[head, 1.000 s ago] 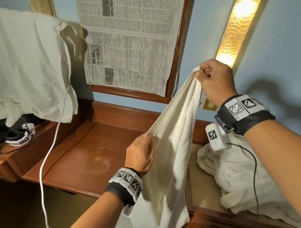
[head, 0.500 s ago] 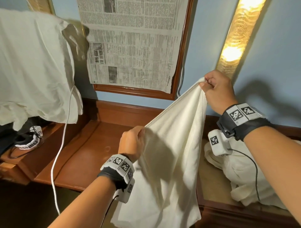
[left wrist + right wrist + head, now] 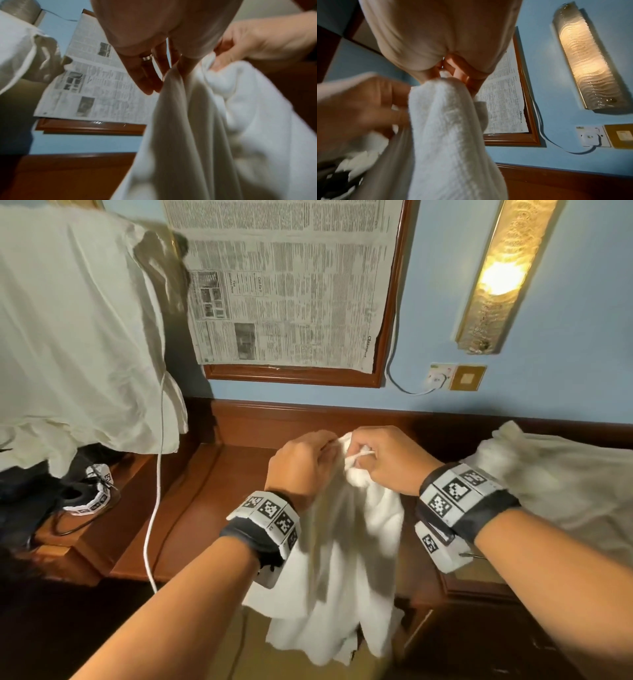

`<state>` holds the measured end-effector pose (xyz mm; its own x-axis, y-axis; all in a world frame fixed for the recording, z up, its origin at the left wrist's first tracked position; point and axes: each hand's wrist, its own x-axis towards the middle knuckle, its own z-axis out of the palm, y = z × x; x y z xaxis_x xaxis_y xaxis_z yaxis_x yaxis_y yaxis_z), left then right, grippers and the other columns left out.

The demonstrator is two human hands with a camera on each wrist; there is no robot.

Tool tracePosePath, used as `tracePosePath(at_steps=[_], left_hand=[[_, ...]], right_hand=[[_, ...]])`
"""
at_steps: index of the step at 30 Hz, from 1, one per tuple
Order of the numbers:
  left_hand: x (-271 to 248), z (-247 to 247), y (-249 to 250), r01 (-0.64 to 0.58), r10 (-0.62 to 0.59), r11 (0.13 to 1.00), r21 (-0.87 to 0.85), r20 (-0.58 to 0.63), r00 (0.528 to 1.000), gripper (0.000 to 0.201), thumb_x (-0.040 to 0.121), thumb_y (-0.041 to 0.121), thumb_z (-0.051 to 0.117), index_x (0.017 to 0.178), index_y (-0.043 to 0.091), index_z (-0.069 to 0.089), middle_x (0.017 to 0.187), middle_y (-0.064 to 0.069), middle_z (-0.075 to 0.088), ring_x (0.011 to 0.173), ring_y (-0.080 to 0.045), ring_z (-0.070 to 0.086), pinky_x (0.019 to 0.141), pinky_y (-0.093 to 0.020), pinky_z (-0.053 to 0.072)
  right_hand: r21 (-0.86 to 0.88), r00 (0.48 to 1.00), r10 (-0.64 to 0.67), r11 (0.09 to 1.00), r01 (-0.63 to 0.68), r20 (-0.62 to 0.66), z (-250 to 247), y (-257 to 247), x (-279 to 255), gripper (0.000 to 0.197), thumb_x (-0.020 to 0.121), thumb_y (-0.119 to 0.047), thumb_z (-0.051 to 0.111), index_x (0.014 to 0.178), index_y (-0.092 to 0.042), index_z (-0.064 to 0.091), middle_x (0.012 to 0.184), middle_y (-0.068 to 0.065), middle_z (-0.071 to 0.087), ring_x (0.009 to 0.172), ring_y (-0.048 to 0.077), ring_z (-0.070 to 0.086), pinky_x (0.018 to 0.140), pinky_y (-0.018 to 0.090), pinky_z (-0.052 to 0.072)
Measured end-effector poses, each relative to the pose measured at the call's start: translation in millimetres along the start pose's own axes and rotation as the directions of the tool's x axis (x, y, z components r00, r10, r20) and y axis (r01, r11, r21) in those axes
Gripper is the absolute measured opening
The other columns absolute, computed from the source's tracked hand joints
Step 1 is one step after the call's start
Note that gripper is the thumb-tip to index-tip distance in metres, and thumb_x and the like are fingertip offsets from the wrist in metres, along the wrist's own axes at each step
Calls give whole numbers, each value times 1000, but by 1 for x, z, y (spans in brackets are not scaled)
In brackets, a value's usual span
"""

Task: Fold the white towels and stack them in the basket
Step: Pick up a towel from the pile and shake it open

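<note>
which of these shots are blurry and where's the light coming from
Head view: the lit wall lamp glows warm; the towel is smeared by motion. Left wrist view: towel and right hand soft. Right wrist view: left hand blurred, lamp sharp.

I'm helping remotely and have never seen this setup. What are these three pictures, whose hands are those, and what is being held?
No machine here: a person works with bare hands, wearing marker bands and small cameras on both wrists. The wide picture comes from a head camera looking down; the other two look along each wrist toward the fingers. The left hand and right hand are close together, both gripping the top of one white towel, which hangs down in front of a wooden counter. More white towels lie heaped on the counter to the right. A framed newspaper and a wall lamp are behind. No basket is visible.
</note>
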<state>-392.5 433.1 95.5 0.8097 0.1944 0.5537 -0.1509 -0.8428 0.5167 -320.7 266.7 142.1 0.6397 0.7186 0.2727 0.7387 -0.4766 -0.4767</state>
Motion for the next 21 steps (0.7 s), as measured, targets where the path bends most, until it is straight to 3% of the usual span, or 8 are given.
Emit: tracePosePath(at_steps=[2, 4, 8, 14, 16, 19, 21], left_hand=[[-14, -8, -16, 72, -75, 994, 82, 36, 997, 9, 92, 20, 55, 95, 24, 62, 84, 9, 62, 76, -24, 59, 68, -36, 51], [-33, -16, -32, 185, -196, 973, 139, 69, 978, 11, 89, 13, 52, 82, 22, 52, 72, 11, 48, 70, -25, 50, 64, -33, 43], [-65, -37, -66, 370, -383, 914, 166, 52, 922, 27, 88, 13, 49, 66, 24, 36, 65, 6, 46, 65, -26, 47, 58, -31, 31], [-95, -58, -103, 455, -489, 855, 249, 94, 867, 18, 91, 19, 52, 75, 26, 46, 73, 1, 57, 69, -27, 53, 62, -33, 41], [-101, -61, -112, 482, -532, 831, 278, 145, 834, 15, 95, 21, 48, 90, 32, 56, 85, -1, 63, 76, -26, 57, 68, -35, 46], [-113, -65, -127, 497, -591, 790, 360, 227, 775, 20, 99, 28, 44, 100, 32, 64, 96, -3, 65, 84, -28, 59, 77, -38, 51], [-121, -68, -135, 491, -597, 778, 391, 220, 771, 25, 102, 34, 42, 109, 35, 66, 102, -5, 68, 91, -30, 62, 81, -40, 52]], right_hand=[[-26, 997, -35, 999, 33, -73, 0, -15, 3, 12, 85, -1, 61, 87, -11, 68, 87, -5, 64, 83, 11, 56, 77, 25, 41], [-37, 985, -7, 999, 1, -170, -6, -23, 7, 11, 86, -4, 61, 87, -12, 68, 87, -3, 64, 84, 13, 56, 75, 26, 40], [-1, 939, 57, 998, -61, -340, -18, -23, 7, 5, 86, -5, 66, 89, -9, 68, 84, 0, 62, 80, 15, 55, 69, 22, 35], [135, 878, 181, 982, -134, -444, -23, -22, 1, 10, 88, -10, 68, 87, -20, 65, 89, 5, 66, 82, 17, 59, 75, 29, 47], [132, 863, 194, 980, -149, -466, -23, -23, -5, 10, 88, -9, 67, 87, -18, 65, 88, 4, 65, 83, 17, 59, 75, 28, 47], [145, 824, 252, 968, -207, -507, -27, -17, -15, 7, 88, -7, 66, 91, -13, 67, 95, 5, 66, 91, 20, 60, 81, 29, 48], [161, 798, 306, 952, -261, -520, -29, -11, -23, 7, 88, -10, 67, 94, -12, 68, 100, 9, 67, 95, 23, 60, 86, 33, 49]])
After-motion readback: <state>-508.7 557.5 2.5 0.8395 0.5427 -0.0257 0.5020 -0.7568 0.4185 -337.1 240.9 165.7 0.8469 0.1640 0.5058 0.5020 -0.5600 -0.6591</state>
